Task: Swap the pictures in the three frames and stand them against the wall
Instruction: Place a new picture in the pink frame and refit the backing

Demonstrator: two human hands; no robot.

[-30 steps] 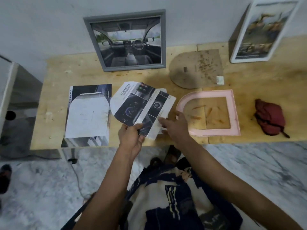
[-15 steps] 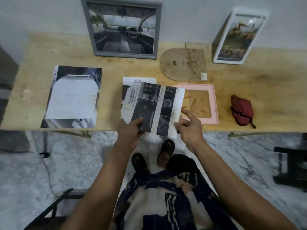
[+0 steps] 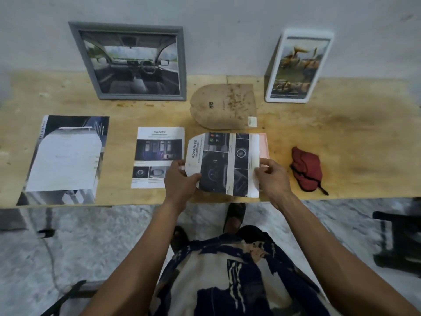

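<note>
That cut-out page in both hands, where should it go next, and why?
Probably down into the pink frame, rounded end matching its arch. Both the left hand and right hand hold the page right over that frame, which lies flat, while its brown backing board waits behind.

Object count on the wooden table (image 3: 341,133).

Three picture frames: a grey frame (image 3: 182,65) far left and a white frame (image 3: 273,71) far right, both against the wall, and a pink frame (image 3: 264,144) lying flat, mostly covered. Three loose printed sheets: a large sheet (image 3: 63,156) at left, a "SAFETY" sheet (image 3: 157,147) centre, an "ADVANCED" cut-out (image 3: 223,163). One brown backing board (image 3: 223,106). One red cloth (image 3: 306,167). Two hands: left hand (image 3: 180,181), right hand (image 3: 273,176).
</note>
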